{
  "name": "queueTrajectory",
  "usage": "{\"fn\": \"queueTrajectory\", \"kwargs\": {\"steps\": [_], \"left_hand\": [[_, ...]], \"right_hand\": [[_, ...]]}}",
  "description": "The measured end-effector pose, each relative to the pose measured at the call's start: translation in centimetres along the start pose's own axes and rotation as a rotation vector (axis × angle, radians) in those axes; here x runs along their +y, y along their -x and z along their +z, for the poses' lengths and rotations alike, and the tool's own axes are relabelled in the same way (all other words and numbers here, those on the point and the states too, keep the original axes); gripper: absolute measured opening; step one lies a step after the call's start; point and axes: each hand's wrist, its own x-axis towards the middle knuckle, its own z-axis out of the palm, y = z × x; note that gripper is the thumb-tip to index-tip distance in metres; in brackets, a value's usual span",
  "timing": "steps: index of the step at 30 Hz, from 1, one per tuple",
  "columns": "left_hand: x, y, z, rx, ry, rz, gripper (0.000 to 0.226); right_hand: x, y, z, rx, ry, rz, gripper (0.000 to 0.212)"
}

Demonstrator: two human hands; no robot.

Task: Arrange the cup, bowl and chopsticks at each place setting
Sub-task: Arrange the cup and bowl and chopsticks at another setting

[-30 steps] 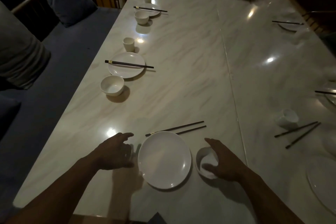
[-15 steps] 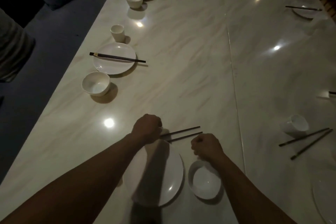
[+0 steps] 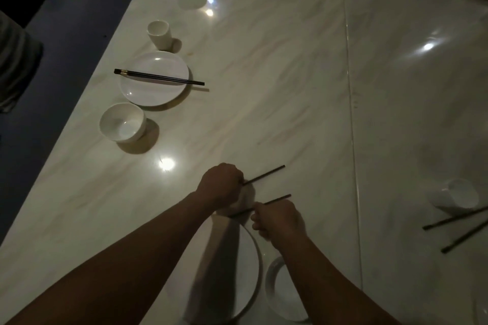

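Observation:
At the near table edge lies a white plate [image 3: 248, 266], partly under my left forearm, with a white bowl [image 3: 280, 295] to its right under my right forearm. Just beyond the plate, my left hand [image 3: 220, 182] is closed on one dark chopstick [image 3: 266, 173], and my right hand [image 3: 280, 220] is closed on the other chopstick [image 3: 277, 199]. Both sticks point up and to the right. No cup for this setting is visible near my hands.
Along the left edge a laid setting has a bowl [image 3: 122, 122], a plate [image 3: 154, 78] with chopsticks [image 3: 158, 77] across it, and a cup [image 3: 159, 34]. At right, a tipped cup [image 3: 454, 195] lies by two loose chopsticks [image 3: 459, 229]. A blue bench [image 3: 66, 42] runs along the left.
My hands left the plate and bowl, reached forward and closed on the two chopsticks. The sticks have spread apart, and the view has moved closer and tilted down.

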Motion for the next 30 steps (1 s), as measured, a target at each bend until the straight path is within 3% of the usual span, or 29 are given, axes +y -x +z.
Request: {"fn": "queueTrajectory", "kwargs": {"steps": [9, 16, 23, 26, 30], "left_hand": [[-0.8, 0.3, 0.2, 0.087, 0.022, 0.002, 0.026], [-3.0, 2.8, -3.6, 0.398, 0.145, -0.131, 0.016], [-4.3, 7.2, -6.0, 0.593, 0.355, -0.229, 0.01], [-4.2, 8.9, -6.1, 0.545, 0.49, -0.282, 0.012], [-3.7, 11.1, -4.4, 0.351, 0.581, -0.318, 0.018]], "right_hand": [[-0.8, 0.6, 0.7, 0.07, -0.202, 0.028, 0.022], [-4.7, 0.6, -0.8, 0.029, -0.491, -0.201, 0.02], [-7.4, 3.1, -1.4, 0.043, -0.645, -0.409, 0.011], [-7.1, 4.9, -1.2, 0.014, -0.533, -0.425, 0.015], [-4.7, 7.2, 0.5, -0.068, -0.385, -0.394, 0.029]]}}
